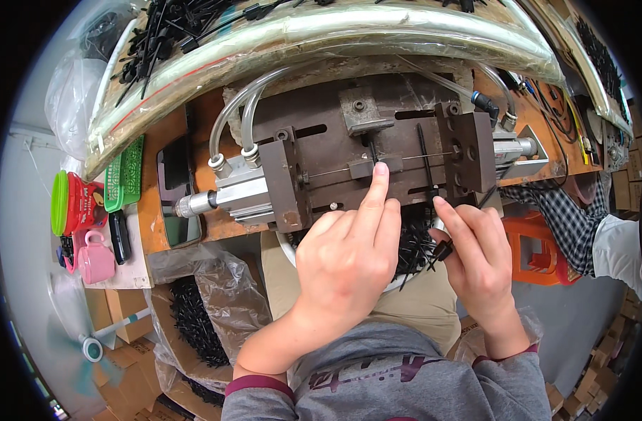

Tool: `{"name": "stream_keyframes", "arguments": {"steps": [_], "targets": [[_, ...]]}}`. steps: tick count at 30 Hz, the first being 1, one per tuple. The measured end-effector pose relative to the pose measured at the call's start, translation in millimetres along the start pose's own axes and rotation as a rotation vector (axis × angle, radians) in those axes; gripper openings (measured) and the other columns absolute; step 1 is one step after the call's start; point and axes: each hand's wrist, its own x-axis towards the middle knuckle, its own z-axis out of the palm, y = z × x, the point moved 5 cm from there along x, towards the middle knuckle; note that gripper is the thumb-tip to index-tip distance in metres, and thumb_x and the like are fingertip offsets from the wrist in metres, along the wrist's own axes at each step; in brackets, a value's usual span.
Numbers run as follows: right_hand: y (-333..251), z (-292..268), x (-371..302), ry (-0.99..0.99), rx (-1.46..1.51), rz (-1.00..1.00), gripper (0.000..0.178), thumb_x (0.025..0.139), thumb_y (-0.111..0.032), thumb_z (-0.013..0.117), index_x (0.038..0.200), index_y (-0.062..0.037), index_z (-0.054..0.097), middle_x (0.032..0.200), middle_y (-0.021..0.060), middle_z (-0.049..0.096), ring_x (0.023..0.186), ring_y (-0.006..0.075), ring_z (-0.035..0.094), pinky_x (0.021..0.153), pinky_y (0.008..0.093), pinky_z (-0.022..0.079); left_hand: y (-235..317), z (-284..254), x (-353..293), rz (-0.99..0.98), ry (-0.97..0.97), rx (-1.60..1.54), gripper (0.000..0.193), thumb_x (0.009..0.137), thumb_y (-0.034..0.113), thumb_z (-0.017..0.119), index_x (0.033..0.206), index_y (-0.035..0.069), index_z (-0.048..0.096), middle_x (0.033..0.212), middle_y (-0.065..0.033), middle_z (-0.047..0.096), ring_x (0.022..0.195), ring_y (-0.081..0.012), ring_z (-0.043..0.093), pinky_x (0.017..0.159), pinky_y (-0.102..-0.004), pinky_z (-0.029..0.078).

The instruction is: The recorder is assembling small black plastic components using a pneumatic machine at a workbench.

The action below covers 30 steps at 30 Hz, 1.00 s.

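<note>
My left hand (349, 256) reaches over a dark metal fixture (328, 151), index finger stretched out. Its fingertip presses at a small block (363, 170) in the fixture's middle, where a thin black strip stands just beyond it. My right hand (479, 249) is closed at the fixture's front edge, to the right. Black plastic cable ties (444, 249) with blocky heads show between its fingers. Its fingertips meet the lower end of another thin black strip (425, 151) lying across the fixture. A thin rod runs crosswise through the fixture. My left thumb is hidden.
Air cylinders with clear hoses flank the fixture, left (243, 193) and right (514, 151). Black ties fill a bin (412, 245) at my lap and a plastic-lined box (198, 323). Left are a phone (177, 189), green basket (124, 175) and pink mug (96, 259); right, an orange stool (535, 245).
</note>
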Motion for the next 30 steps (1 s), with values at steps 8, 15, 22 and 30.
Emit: {"name": "stream_keyframes", "arguments": {"steps": [8, 15, 22, 30], "targets": [[-2.1, 14.6, 7.0, -0.076, -0.38, -0.114, 0.042, 0.074, -0.007, 0.065, 0.114, 0.0066, 0.067, 0.095, 0.0096, 0.057, 0.079, 0.0201, 0.053, 0.065, 0.0322, 0.041, -0.7, -5.0, 0.1, 0.006, 0.014, -0.041, 0.032, 0.07, 0.016, 0.083, 0.099, 0.006, 0.073, 0.12, -0.0074, 0.071, 0.065, -0.0169, 0.064, 0.061, -0.0272, 0.05], [-2.8, 12.8, 8.9, -0.107, -0.32, -0.112, 0.033, 0.074, -0.006, 0.068, 0.105, 0.0058, 0.068, 0.089, 0.0087, 0.059, 0.076, 0.02, 0.054, 0.064, 0.0327, 0.04, 2.8, -19.4, -15.3, 0.075, 0.141, -0.174, 0.038, 0.071, 0.016, 0.087, 0.104, 0.003, 0.073, 0.108, -0.0128, 0.074, 0.075, -0.0183, 0.07, 0.06, -0.0261, 0.051], [-23.8, -15.2, -2.9, 0.033, 0.371, -0.048, 0.036, 0.069, 0.003, 0.077, 0.105, 0.0055, 0.07, 0.09, 0.0135, 0.064, 0.069, 0.0248, 0.061, 0.059, 0.0331, 0.047, 1.5, -6.6, -30.8, -0.101, 0.041, -0.799, 0.043, 0.07, 0.002, 0.084, 0.111, -0.002, 0.071, 0.107, -0.0147, 0.073, 0.091, -0.0242, 0.072, 0.08, -0.0315, 0.059], [-16.6, -16.1, 2.8, -0.082, 0.664, 0.099, 0.052, 0.071, -0.003, 0.08, 0.119, 0.0099, 0.065, 0.113, 0.023, 0.068, 0.099, 0.0323, 0.07, 0.083, 0.0366, 0.057, -8.5, -14.4, -32.4, -0.09, 0.129, -0.537, 0.045, 0.067, 0.002, 0.084, 0.111, 0.002, 0.073, 0.119, -0.0155, 0.069, 0.097, -0.0249, 0.069, 0.077, -0.034, 0.059]]}}
